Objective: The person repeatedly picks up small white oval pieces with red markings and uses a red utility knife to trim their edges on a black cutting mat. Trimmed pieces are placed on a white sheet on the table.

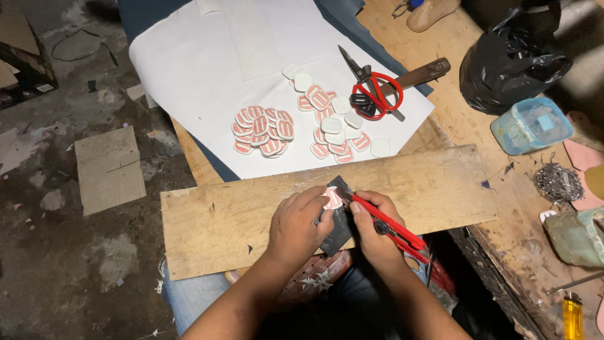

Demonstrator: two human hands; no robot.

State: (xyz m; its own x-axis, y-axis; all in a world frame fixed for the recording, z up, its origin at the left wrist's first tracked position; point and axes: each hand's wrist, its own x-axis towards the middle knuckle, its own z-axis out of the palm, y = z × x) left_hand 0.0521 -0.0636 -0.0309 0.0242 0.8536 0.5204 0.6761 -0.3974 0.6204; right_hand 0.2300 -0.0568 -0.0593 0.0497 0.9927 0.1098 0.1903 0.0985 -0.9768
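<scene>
Two bare forearms reach up from the bottom edge over blue jeans. The left hand (296, 220) lies curled over a small pink-and-white rounded patch (332, 199) and a dark, stiff-looking scrap of sheet (340, 220), fingers pressed down on both so they stay flat. The right hand (372, 226) is closed around a red utility knife (393, 230), its thin tip touching the scrap just beside the patch.

Both pieces rest on a long, rough plank (251, 208) with scratched, pale grain, laid across the lap and against the bench (503, 182). The bench top is worn bare wood, nicked and dusty.

Beyond the plank lies a large sheet of white paper (189, 75). On it sit a tight heap of striped patches (263, 130), pink with white bars, and a looser spread of patches (336, 123), some turned to their plain white backs. Red-handled scissors (374, 88) lie across a wooden-handled tool (421, 74) at the paper's far side.

To the right are a crumpled black plastic bag (513, 63), a pale blue plastic tub (531, 124), a tangle of small metal nails (557, 182) and a yellow lighter (572, 315).

The floor (63, 252) on the left is grey, stained concrete, littered with scraps and a flat square of cardboard (109, 169).
</scene>
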